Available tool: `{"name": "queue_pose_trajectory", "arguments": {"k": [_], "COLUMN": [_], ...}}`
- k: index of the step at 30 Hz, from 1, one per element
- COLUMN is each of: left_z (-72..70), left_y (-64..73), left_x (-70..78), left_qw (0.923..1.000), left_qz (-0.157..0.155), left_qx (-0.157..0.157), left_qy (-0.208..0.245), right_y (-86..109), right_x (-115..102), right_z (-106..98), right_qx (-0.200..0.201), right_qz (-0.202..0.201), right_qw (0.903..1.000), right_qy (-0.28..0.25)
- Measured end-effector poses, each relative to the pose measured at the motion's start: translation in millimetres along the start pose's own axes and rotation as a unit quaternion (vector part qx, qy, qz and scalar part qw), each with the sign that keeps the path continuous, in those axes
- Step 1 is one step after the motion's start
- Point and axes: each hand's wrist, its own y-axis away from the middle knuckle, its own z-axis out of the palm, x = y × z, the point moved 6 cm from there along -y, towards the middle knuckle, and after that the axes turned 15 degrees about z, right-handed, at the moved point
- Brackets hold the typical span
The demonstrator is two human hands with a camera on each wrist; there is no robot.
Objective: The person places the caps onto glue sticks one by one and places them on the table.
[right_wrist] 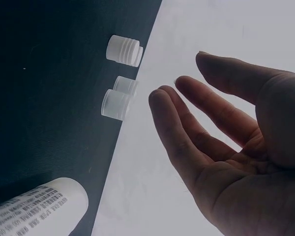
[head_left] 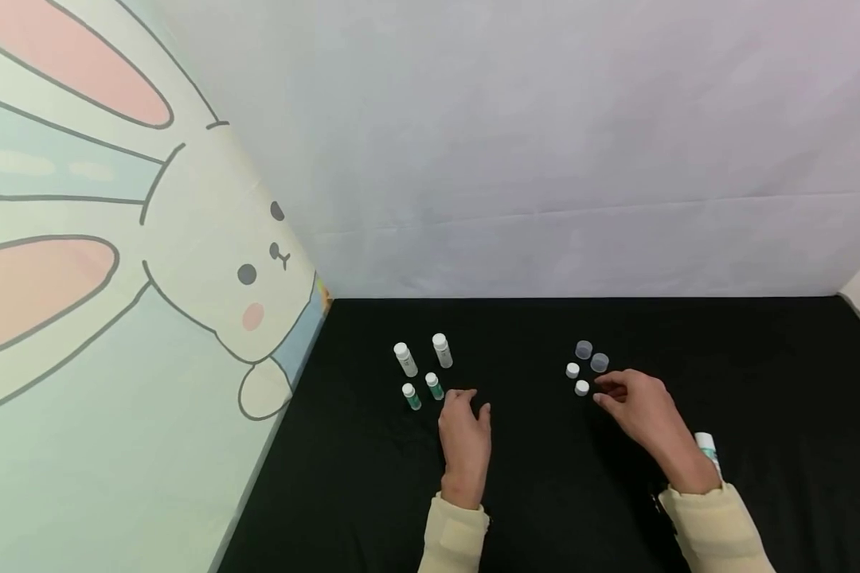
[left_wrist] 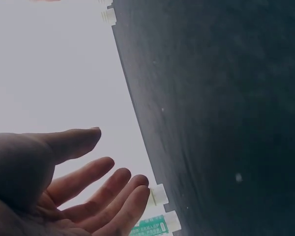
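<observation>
Fingers (right_wrist: 163,110) hang parted, left hand (head_left: 464,439) beside green bottles (head_left: 435,387), right hand (head_left: 643,411) near white caps (head_left: 582,388).

I'm seeing a rabbit mural (head_left: 193,239) spreading left of the black tabletop (head_left: 537,493) and a pale backdrop (head_left: 545,143) standing behind it.

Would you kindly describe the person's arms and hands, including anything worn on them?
The left sleeve and right sleeve are pale yellow and plain, ending at the wrists. The left hand and right hand wear no gloves, and no rings show. Dark bits at the sleeve ends are too small to identify.
</observation>
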Motion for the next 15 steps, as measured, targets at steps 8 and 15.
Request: {"name": "queue_pose_trajectory", "arguments": {"k": [8, 15], "left_z": [-5.9, -11.0], "left_y": [-2.7, -2.8], "left_x": [-5.3, -13.7], "left_qw": [0.9998, 0.9992], "left_qz": [-0.016, -0.023], "left_qx": [0.012, 0.031], "left_qy": [0.001, -0.002], "right_y": [0.0, 0.7], "right_x": [2, 0], "right_z": [1, 2], "right_qx": [-0.001, -0.004], "right_qz": [0.002, 0.002], "right_qw": [1.0, 1.0], "right_qy": [0.0, -0.002]}}
